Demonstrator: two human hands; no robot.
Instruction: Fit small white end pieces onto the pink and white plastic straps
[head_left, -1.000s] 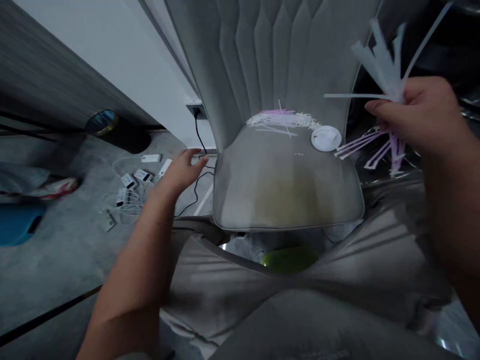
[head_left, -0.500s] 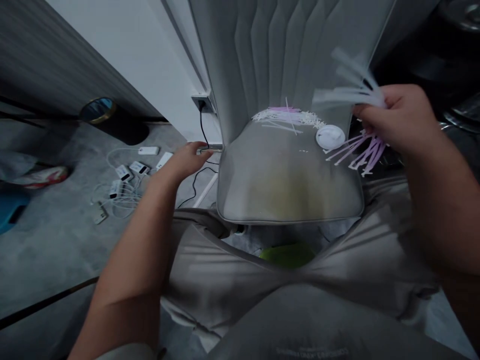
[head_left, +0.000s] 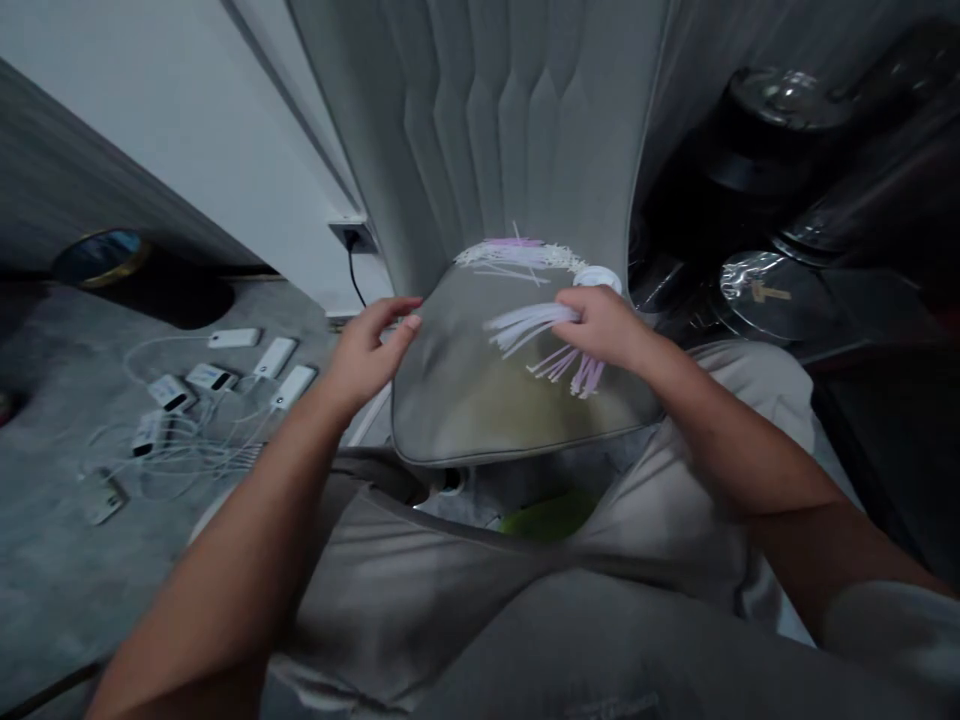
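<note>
Right hand (head_left: 606, 325) grips pale strips (head_left: 529, 331), probably plastic.

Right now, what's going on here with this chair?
A person sits facing a gray chair. The right hand grips a bunch of white and pink plastic strips above the seat, while the open left hand is empty, at the seat's edge. A pile of strips lies at the back of the seat, beside a white disc. White chargers with cables lie on the floor to the left.
</note>
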